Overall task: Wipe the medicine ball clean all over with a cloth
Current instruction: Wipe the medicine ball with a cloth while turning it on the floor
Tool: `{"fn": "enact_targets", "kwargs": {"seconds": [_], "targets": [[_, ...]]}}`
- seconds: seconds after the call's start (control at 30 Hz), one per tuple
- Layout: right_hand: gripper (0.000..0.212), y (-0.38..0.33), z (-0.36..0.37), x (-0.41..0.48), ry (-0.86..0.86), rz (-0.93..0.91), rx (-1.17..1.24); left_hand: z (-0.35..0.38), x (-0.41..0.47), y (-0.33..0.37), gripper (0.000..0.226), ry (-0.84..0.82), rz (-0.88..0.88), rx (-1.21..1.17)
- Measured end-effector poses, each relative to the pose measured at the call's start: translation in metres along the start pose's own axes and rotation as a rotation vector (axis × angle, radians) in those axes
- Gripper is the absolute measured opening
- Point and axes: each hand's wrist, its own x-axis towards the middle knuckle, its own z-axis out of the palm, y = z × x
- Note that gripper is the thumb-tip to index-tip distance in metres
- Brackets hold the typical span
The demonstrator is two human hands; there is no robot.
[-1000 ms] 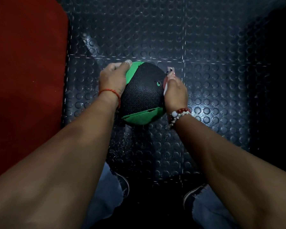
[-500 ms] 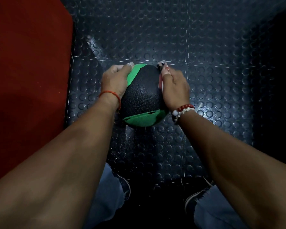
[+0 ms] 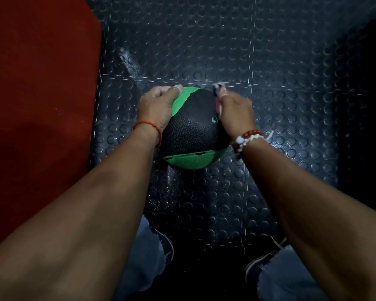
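Observation:
A black and green medicine ball (image 3: 192, 129) rests on the studded dark floor in front of me. My left hand (image 3: 157, 107) grips its left side, thumb over the green band at the top. My right hand (image 3: 236, 115) presses a pale cloth (image 3: 219, 92) against the ball's upper right side. Only a small pinkish-white piece of the cloth shows above and under my fingers. A small green logo is visible on the black panel beside my right hand.
A red mat (image 3: 41, 118) lies to the left of the black studded rubber floor (image 3: 204, 40). My shoes (image 3: 166, 246) and jean hems show at the bottom. The right side is in deep shadow.
My right hand with the cloth slid up the ball's right side toward the top, then shifted back right, uncovering the green logo. The left hand kept its grip.

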Motion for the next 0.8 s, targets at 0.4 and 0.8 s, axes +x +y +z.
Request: {"fn": "enact_targets", "kwargs": {"seconds": [0.4,0.8], "targets": [[0.034,-0.016,0.012,-0.026,0.128,-0.323,-0.190,-0.001,0.005,-0.004,0.018,-0.024,0.044,0.025],[0.028,0.022,0.018,-0.009,0.115,0.438,0.494,-0.014,0.005,-0.008,0.041,-0.042,-0.082,-0.049]]}}
